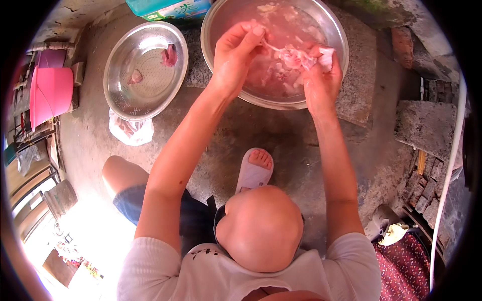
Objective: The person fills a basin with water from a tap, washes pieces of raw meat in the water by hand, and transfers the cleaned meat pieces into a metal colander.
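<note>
Both hands are raised over a large metal basin point(342, 42) of cloudy pinkish water with pale meat pieces in it. A piece of raw meat point(293, 56) stretches between them. My left hand point(239, 52) pinches a thin strand of it between thumb and fingertips. My right hand point(321, 75) is closed round its other end, with a whitish piece showing at the fingers. To the left stands a perforated metal colander point(113, 75), holding a dark red piece point(169, 55) and a small pinkish piece point(135, 77).
A teal package point(173, 9) stands behind the colander and basin. Below the colander lies a clear plastic bag point(131, 131). A pink bucket point(52, 95) is at the far left, a stone block point(427, 125) at the right. My sandalled foot point(255, 169) is below the basin.
</note>
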{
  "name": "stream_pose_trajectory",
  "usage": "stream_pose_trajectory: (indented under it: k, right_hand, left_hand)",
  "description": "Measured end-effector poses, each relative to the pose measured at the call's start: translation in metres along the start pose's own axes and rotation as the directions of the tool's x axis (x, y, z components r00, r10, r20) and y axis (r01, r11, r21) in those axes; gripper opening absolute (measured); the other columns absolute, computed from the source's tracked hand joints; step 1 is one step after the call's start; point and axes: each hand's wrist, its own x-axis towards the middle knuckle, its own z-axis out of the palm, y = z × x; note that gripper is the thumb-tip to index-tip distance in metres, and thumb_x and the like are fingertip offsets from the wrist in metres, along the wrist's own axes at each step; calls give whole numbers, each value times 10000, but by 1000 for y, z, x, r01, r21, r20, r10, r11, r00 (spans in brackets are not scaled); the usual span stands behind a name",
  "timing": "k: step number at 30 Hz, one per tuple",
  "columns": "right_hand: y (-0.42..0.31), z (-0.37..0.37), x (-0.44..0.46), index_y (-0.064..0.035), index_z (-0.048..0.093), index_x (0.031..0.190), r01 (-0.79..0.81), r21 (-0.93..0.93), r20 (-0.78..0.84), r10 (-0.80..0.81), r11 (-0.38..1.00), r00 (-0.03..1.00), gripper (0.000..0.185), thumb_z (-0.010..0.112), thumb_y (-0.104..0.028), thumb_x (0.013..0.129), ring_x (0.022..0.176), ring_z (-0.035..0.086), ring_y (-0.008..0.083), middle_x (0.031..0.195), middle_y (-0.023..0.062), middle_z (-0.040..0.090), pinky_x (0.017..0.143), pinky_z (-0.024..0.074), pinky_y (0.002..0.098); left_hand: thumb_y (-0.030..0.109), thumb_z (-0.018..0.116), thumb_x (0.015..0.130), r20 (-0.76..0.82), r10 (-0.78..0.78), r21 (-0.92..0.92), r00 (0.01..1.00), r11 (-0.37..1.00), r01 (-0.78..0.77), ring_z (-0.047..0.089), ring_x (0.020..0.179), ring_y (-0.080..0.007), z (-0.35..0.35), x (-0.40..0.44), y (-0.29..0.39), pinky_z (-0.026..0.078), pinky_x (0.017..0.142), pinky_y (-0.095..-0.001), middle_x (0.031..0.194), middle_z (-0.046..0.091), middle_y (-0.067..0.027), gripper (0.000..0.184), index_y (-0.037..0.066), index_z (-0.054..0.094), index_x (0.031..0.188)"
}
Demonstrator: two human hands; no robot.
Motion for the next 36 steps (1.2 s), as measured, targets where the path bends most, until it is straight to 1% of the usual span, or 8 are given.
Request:
stream_pose_trajectory:
  k: [11, 15, 17, 22, 27, 31, 34, 36]
  right_hand:
    - [-9, -7, 5, -69, 449, 849, -33, 216, 145, 1, 976, 989, 84, 471, -2, 803, 857, 500, 173, 1018, 100, 467, 690, 442, 316]
    - [-8, -12, 8, -34, 475, 887, -48, 206, 110, 25, 977, 994, 67, 497, -33, 824, 850, 537, 182, 1005, 115, 507, 678, 471, 308]
    - [-9, -11, 10, -16, 495, 911, -114, 55, 54, 111, 992, 992, 92, 522, -64, 837, 832, 566, 176, 975, 120, 545, 669, 486, 293]
    - [0, -8, 12, -7, 529, 1062, -406, -317, -24, 421, 857, 907, 263, 521, -183, 866, 809, 607, 157, 953, 114, 592, 699, 499, 252]
    - [-6, -22, 22, 45, 390, 1205, -610, 333, 198, 580, 719, 790, 416, 425, -235, 898, 1033, 525, 291, 1184, 220, 466, 879, 453, 356]
    - [-10, -5, 20, 66, 369, 1196, -567, 515, 183, 563, 643, 806, 411, 376, -231, 913, 1141, 419, 359, 1226, 271, 405, 974, 358, 437]
    - [-19, 9, 20, 57, 404, 1167, -573, 570, 247, 543, 588, 803, 393, 363, -238, 911, 1086, 481, 312, 1162, 264, 474, 909, 408, 405]
    - [-14, 7, 22, 61, 419, 1155, -560, 293, 286, 487, 775, 825, 404, 374, -258, 911, 1029, 510, 246, 1139, 232, 507, 858, 423, 352]
  left_hand:
    - [-29, 450, 825, 244, 14, 52, 970, 998, -28, 537, 756, -113, 8, -10, 0, 441, 716, -243, 890, 575, -70, 112, 22, 550, 819]
    - [182, 475, 842, 122, 107, 811, 987, 563, -162, 520, 916, -178, -9, 3, -3, 405, 836, -283, 1089, 506, -103, 217, 34, 550, 982]
    - [312, 439, 856, 14, 61, 807, 998, 588, -47, 520, 948, -199, -20, 11, -12, 409, 861, -307, 1129, 486, -96, 352, 36, 524, 1058]
    - [289, 435, 878, 68, -544, 63, 837, 839, 540, 553, 940, -203, -13, 13, -22, 460, 843, -351, 1034, 545, -91, 356, 32, 480, 1119]
    - [204, 462, 868, 4, -578, -123, 816, 810, 574, 576, 846, -209, -34, 15, -34, 521, 718, -309, 895, 565, -115, 246, -14, 513, 970]
    - [303, 398, 897, 20, -596, -84, 803, 799, 596, 550, 863, -161, -34, 9, -45, 491, 761, -352, 957, 556, -68, 326, 37, 484, 1065]
    - [394, 328, 908, 116, -618, -237, 777, 743, 626, 517, 942, -170, -24, 6, -49, 461, 791, -387, 981, 537, -47, 392, 75, 465, 1089]
    - [390, 322, 910, 238, -562, -348, 792, 712, 610, 523, 941, -190, -17, 3, -49, 464, 788, -387, 997, 535, -51, 387, 82, 463, 1097]
